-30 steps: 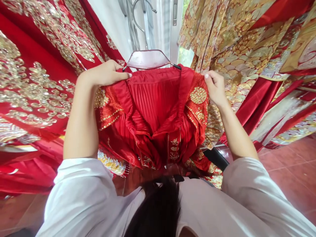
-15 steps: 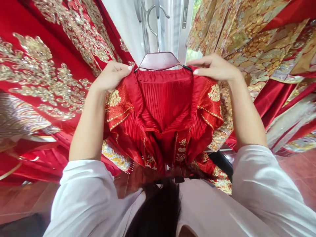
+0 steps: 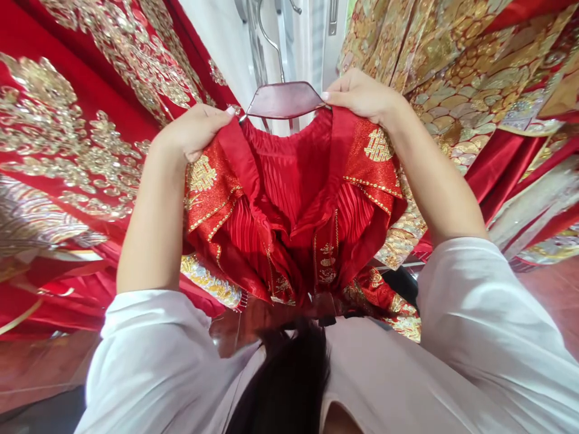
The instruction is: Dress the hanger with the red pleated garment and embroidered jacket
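A red pleated skirt (image 3: 294, 175) with gold embroidered panels hangs spread in front of me, its gathered waistband uppermost. The flat, pale pinkish plate of a metal-hooked clip hanger (image 3: 284, 101) sits above the waistband. At the waistband's left corner, my left hand (image 3: 192, 132) is closed, thumb along the top edge by the hanger's left end. My right hand (image 3: 362, 99) pinches the opposite corner, its thumb and fingertips against the hanger's right end. Its fingers hide the right clip.
On the left hangs a red garment (image 3: 113, 48) thick with gold beading. Gold-patterned garments (image 3: 447, 102) hang on the right. Behind the hanger are metal rails (image 3: 260, 54) and a white panel (image 3: 212, 30). Reddish floor tiles (image 3: 45, 364) show below.
My right hand has moved left and up, its fingers closing in at the hanger's end. The waistband's right side rises and bunches inward. Hanger and skirt shift slightly up and left.
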Demonstrator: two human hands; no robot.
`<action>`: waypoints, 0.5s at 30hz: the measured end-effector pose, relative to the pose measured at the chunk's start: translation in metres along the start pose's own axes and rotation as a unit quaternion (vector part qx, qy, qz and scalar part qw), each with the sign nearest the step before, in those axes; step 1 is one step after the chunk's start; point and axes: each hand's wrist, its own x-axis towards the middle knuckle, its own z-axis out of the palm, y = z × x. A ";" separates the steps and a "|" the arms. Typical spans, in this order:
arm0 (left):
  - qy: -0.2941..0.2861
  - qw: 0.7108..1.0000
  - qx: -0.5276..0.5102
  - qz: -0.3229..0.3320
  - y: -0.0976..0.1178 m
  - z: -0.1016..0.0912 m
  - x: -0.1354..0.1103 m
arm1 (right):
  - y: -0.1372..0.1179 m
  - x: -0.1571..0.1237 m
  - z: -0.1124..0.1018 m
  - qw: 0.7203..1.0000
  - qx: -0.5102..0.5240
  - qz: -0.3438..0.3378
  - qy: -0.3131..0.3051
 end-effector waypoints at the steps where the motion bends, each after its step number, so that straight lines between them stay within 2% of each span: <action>1: -0.001 1.000 0.014 0.009 -0.002 -0.001 -0.004 | -0.001 -0.002 -0.002 1.000 -0.022 0.008 -0.018; 3: 0.002 0.999 0.025 0.025 -0.009 -0.006 -0.010 | 0.000 -0.013 -0.008 0.998 -0.050 0.014 -0.034; 6: -0.003 0.999 0.007 0.045 -0.021 -0.015 -0.016 | 0.009 -0.035 -0.016 0.998 -0.025 0.030 -0.051; 9: -0.003 0.998 0.019 0.063 -0.028 -0.017 -0.017 | 0.022 -0.048 -0.017 0.999 -0.010 0.037 -0.002; 12: 0.108 0.981 0.115 0.109 -0.029 -0.004 -0.015 | 0.029 -0.045 -0.014 0.997 -0.034 0.034 0.062; 15: 0.279 0.918 0.238 0.148 -0.029 0.022 -0.015 | 0.031 -0.035 -0.011 0.996 -0.010 0.059 0.064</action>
